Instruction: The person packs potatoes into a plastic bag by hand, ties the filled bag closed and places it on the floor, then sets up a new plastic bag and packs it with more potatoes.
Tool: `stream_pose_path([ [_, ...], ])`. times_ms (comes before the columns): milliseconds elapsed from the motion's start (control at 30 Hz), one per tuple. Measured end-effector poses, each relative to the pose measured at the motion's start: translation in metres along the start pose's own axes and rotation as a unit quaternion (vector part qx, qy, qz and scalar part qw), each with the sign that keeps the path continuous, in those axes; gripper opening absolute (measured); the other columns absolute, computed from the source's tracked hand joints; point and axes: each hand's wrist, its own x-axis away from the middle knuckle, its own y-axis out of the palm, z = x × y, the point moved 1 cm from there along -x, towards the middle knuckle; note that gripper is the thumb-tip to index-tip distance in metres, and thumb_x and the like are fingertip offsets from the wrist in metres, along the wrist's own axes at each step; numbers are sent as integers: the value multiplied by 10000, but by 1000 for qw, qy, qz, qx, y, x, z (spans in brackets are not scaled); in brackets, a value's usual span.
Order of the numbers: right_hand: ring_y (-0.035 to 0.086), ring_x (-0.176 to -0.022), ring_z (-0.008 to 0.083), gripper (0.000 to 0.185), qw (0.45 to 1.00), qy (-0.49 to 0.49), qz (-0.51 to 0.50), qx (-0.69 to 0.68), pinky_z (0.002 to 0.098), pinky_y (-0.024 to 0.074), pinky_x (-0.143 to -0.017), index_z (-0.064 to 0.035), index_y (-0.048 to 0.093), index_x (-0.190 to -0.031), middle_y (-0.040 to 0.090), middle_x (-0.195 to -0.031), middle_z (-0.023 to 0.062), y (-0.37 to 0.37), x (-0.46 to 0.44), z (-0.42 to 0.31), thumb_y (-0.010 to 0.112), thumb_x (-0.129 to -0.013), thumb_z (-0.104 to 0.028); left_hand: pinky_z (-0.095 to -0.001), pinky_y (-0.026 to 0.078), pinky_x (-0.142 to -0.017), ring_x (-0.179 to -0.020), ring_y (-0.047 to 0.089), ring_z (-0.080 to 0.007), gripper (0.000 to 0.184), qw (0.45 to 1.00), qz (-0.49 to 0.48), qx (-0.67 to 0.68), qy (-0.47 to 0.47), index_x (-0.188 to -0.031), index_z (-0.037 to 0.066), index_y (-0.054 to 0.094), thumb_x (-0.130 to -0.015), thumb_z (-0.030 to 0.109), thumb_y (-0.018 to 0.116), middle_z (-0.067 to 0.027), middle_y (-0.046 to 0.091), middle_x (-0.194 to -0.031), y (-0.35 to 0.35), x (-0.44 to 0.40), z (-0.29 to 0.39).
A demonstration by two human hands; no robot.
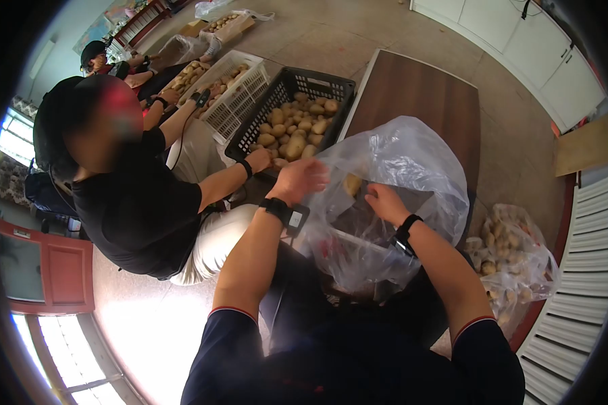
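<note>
A clear plastic bag (412, 152) stands wide at the mouth in front of me, with a dark panel showing inside it. My left hand (302, 181) is at the bag's left edge, fingers stretched out and apart, with nothing visible in them. Over the bag's opening, my right hand (384, 204) has its fingers curled down; what they hold, if anything, is hidden. A yellowish potato (352, 185) shows just left of those fingers, apart from them as far as I can see. Beyond my left hand is a black crate (348, 91) of potatoes (298, 128).
A brown board-topped table (419, 88) lies beyond the bag. To my left sits a co-worker (135, 196), one hand (258, 160) at the black crate. A white crate (240, 108) holds more potatoes. Bagged potatoes (513, 250) rest on the floor at right, near a radiator (574, 297).
</note>
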Motion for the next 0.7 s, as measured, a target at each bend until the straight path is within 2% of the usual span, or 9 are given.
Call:
stream_pose_path([
  [33,612,-1006,405,334,1000,1,0,1,456,486,-855,-11,619,-1108,665,-1023,213,0,-4,-4,628,-868,-243,-410,549,-809,-946,666,-298,233,1000,-1,1,-1,-1034,41,599,-976,255,529,-116,672,-1065,3,-2,-6],
  [100,610,-1044,386,320,981,-110,88,136,465,488,-880,-38,621,-1114,665,-1058,198,-2,-11,-16,625,-848,-215,-409,542,-824,-978,660,-286,290,995,-30,-86,-28,-1122,33,589,-973,276,542,-134,654,-1133,9,-5,-17],
  [133,610,-1044,386,320,981,-109,87,136,465,488,-880,-38,621,-1114,665,-1058,198,-7,-14,-29,625,-848,-215,-409,542,-824,-978,660,-286,290,995,-31,-85,-29,-1122,33,589,-973,276,542,-134,654,-1133,13,-5,-20],
  [200,603,-1075,383,331,979,-50,0,196,468,489,-909,-44,612,-1134,657,-1103,205,-18,-22,-49,614,-849,-213,-399,539,-827,-999,648,-272,376,987,-29,-149,-46,-1215,29,566,-963,307,565,-147,626,-1186,17,-6,-24],
  [300,592,-1099,385,401,977,-45,-32,208,468,479,-922,-2,557,-1166,641,-1142,212,-20,-33,-57,607,-885,-283,-397,514,-859,-1075,602,-256,437,982,-24,-178,-53,-1272,25,553,-955,325,580,-129,582,-1259,15,-11,-26],
  [400,586,-1111,392,422,978,-35,-70,193,465,475,-936,9,550,-1189,633,-1161,226,-18,-47,-55,595,-888,-284,-394,478,-898,-1145,543,-245,448,979,18,-200,-36,-1292,33,549,-951,321,585,-91,548,-1301,13,-19,-30],
  [533,576,-1128,402,465,979,-25,-83,185,466,470,-945,6,543,-1214,624,-1181,239,-11,-64,-57,611,-874,-303,-386,448,-925,-1195,496,-240,451,974,23,-223,-44,-1319,64,545,-951,322,583,-59,513,-1337,12,-26,-29],
  [600,567,-1155,403,550,981,32,-130,143,464,460,-971,12,522,-1263,605,-1221,253,-10,-70,-63,641,-855,-339,-379,447,-924,-1179,500,-239,447,967,32,-249,-47,-1321,92,551,-950,338,585,-53,510,-1322,12,-28,-27],
  [700,570,-1172,388,612,976,33,-103,188,458,456,-988,3,511,-1296,595,-1243,258,-5,-70,-73,668,-832,-365,-381,450,-922,-1163,503,-232,444,966,29,-254,-35,-1312,97,560,-948,350,588,-45,520,-1290,14,-28,-27],
])
